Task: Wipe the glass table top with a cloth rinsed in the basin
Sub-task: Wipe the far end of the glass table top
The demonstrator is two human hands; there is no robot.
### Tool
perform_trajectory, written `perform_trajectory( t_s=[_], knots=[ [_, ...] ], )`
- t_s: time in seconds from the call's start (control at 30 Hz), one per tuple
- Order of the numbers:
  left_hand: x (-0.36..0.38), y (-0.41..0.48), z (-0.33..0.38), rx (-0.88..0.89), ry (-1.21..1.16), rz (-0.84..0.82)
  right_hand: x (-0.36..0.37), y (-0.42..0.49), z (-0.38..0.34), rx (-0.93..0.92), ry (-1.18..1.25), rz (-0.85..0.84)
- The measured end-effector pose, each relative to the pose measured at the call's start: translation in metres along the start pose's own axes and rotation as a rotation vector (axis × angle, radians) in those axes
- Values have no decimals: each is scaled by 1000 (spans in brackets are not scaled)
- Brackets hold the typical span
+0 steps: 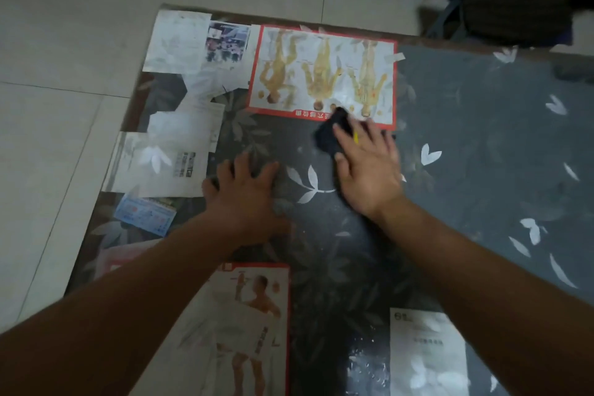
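Head view: right hand [366, 167] presses dark cloth [331, 132] flat on glass table top [466, 154]; left hand [244, 193] splayed, empty, probably bracing.

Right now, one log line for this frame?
step: wiping | right hand: pressing cloth on glass | left hand: flat on glass

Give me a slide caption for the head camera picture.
Right hand presses a dark cloth on the glass table top; left hand rests flat nearby.
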State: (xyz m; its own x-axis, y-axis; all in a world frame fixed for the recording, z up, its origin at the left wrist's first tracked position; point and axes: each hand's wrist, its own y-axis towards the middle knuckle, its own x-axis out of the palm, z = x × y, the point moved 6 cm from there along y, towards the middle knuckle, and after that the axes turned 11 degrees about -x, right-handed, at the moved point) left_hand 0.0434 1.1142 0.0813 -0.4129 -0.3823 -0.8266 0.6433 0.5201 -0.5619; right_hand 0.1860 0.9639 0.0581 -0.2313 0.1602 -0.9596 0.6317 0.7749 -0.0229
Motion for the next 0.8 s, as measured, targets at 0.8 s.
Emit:
perform_trajectory(
  t_s=[0.8],
  knots=[
    [-32, 71, 3, -39, 8, -43, -27, 81, 86, -120, 9, 12]
  ],
)
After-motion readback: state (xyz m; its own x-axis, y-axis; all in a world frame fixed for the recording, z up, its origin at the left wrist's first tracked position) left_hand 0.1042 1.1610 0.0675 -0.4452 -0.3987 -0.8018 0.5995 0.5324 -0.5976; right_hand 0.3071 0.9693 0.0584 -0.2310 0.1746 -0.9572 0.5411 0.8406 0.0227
